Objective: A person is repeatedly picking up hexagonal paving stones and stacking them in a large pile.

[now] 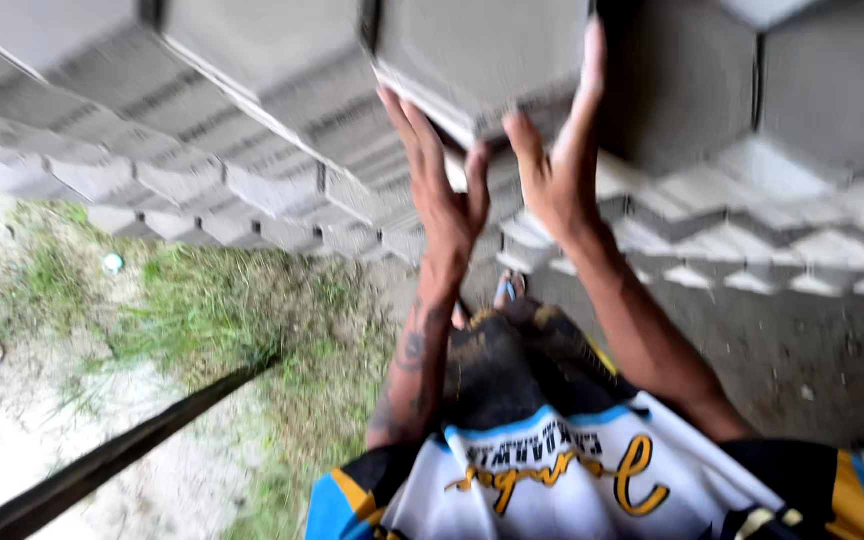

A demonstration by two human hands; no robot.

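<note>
A grey hexagonal concrete paving block (482, 55) sits at the near edge of a tall stack of the same blocks. My left hand (442, 190) grips its lower left edge, fingers reaching up onto its side. My right hand (557, 150) clasps its right side, fingers stretched up along the edge. The block looks slightly pulled out from the stack (252, 120). The picture is blurred by motion.
More stacked hexagonal blocks (812, 110) fill the right and top. Grass and sandy ground (182, 310) lie at the left, crossed by a dark bar (122, 450). Bare dirt (802, 350) lies at the right. My feet in sandals (507, 295) stand close to the stack.
</note>
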